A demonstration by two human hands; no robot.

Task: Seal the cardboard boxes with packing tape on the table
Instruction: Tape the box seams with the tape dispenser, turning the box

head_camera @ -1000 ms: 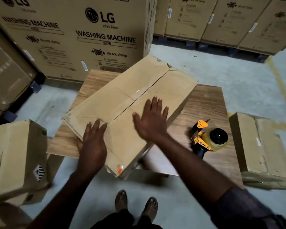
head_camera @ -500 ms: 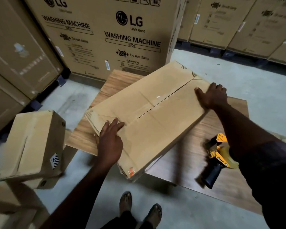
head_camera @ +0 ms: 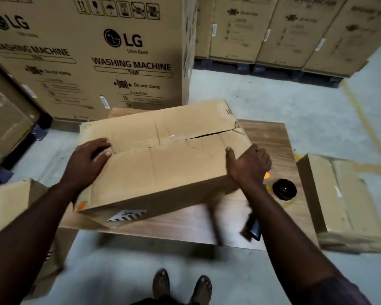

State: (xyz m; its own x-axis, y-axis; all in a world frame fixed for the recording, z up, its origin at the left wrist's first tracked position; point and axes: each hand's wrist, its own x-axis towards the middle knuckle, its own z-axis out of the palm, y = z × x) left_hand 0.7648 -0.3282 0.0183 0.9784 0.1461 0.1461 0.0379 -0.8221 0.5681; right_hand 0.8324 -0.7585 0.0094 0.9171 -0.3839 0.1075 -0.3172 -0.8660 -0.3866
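The cardboard box point(head_camera: 163, 164) lies across the wood-grain table point(head_camera: 266, 137), its top seam gaping toward the right end. The hands are apart, one at each end: the left hand point(head_camera: 87, 160) presses flat on the top flaps, and the right hand point(head_camera: 249, 164) grips the right end, thumb on top and fingers curled over the edge. A tape dispenser point(head_camera: 284, 190) lies on the table just right of the box, partly hidden by the right forearm. The grey concrete floor point(head_camera: 273, 97), marked with a yellow line, carries tall washing-machine cartons point(head_camera: 119, 51) behind the table and a smaller carton point(head_camera: 343, 201) at right.
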